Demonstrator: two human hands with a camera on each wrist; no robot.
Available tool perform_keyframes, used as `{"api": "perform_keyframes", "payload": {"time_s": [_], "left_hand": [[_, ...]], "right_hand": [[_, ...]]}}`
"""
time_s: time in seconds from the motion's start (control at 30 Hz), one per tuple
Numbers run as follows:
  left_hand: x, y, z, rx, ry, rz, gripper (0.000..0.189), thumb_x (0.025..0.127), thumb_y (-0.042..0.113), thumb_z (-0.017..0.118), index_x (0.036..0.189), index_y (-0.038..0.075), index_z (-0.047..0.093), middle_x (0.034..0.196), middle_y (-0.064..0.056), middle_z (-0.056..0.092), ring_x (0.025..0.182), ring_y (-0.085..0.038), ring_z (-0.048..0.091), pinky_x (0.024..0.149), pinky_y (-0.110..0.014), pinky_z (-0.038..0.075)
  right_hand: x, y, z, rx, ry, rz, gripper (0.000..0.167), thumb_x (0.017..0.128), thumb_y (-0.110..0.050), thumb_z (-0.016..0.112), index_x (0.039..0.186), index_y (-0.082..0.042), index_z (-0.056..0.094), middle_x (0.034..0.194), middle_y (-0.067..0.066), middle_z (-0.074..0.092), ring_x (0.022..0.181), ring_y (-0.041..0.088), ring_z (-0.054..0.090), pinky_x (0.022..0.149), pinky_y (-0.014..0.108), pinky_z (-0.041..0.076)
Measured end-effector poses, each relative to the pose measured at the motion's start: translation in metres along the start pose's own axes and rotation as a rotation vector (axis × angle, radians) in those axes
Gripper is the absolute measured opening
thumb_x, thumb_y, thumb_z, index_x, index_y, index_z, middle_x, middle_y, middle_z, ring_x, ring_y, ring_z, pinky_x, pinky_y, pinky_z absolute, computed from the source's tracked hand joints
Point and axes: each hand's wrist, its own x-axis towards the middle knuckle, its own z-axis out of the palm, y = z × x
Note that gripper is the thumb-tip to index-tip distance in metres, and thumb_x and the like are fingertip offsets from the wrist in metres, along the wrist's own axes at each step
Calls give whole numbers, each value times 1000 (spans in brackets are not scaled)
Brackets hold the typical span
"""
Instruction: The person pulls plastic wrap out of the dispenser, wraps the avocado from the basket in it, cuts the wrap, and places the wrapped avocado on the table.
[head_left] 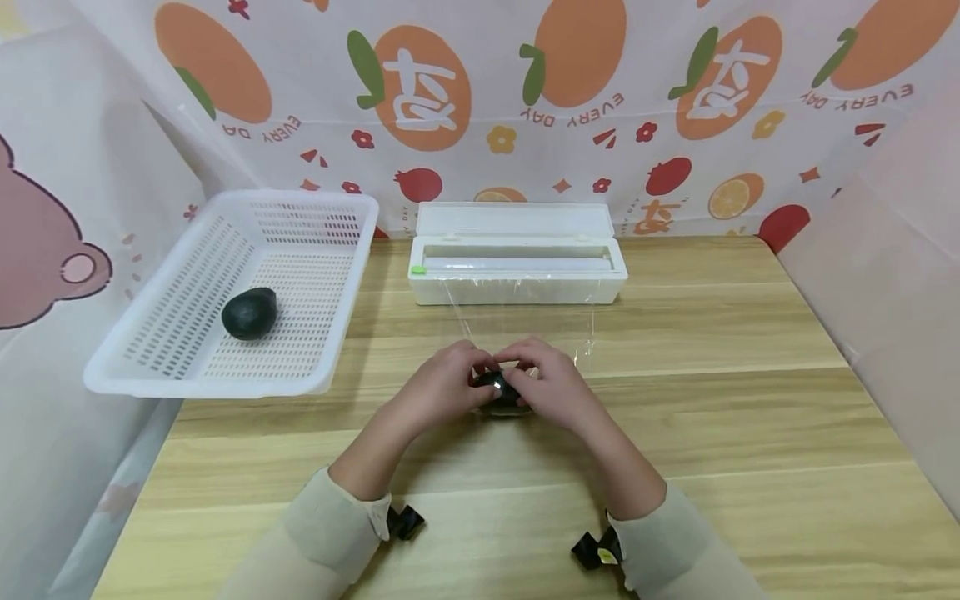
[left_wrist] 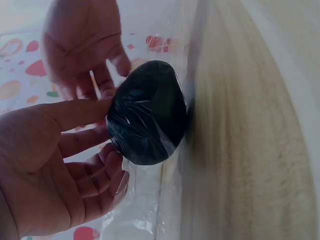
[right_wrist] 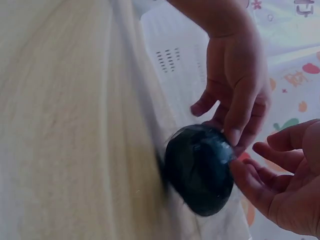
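A dark green avocado (head_left: 501, 405) sits on the wooden table in front of the person, with clear cling film (head_left: 528, 325) drawn tight and creased over its skin. The left hand (head_left: 448, 382) holds it from the left, thumb and fingertips on its top side. From the other side the right hand (head_left: 553, 387) holds it likewise, its fingertips close to the left ones. In the left wrist view, the wrapped avocado (left_wrist: 150, 120) shows shiny folds of film. The right wrist view shows the right thumb (right_wrist: 250, 187) against the avocado (right_wrist: 200, 170).
Behind the hands stands an open white cling film box (head_left: 517, 289), its film running down toward the avocado. At the left, a white perforated basket (head_left: 322, 367) holds another avocado (head_left: 250, 313). A fruit-print cloth (head_left: 480, 175) hangs along the back.
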Motion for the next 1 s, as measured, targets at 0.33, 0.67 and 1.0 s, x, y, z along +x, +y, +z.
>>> {"api": "perform_keyframes", "payload": {"time_s": [0.33, 0.67, 1.0], "left_hand": [[-1, -17, 0, -93, -2, 9, 24, 88, 27, 74, 107, 13, 71, 98, -2, 63, 81, -14, 57, 70, -30, 49], [-1, -26, 2, -122, -31, 36, 54, 74, 22, 87, 122, 12, 64, 113, -2, 61, 93, -18, 56, 80, -32, 49], [1, -24, 5, -76, -13, 26, 51, 79, 22, 84, 125, 11, 65, 109, -3, 58, 91, -20, 56, 78, -32, 49]], "right_hand": [[6, 16, -7, -227, -30, 23, 20, 87, -23, 73, 106, -17, 75, 105, -4, 67, 91, 15, 62, 75, 32, 51], [9, 25, -9, -203, -51, 22, 26, 85, -22, 75, 110, -15, 74, 107, 0, 68, 91, 16, 65, 72, 29, 53], [8, 21, -12, -305, 31, -40, 37, 87, -27, 75, 121, -14, 69, 117, 0, 63, 95, 20, 60, 78, 36, 52]]}}
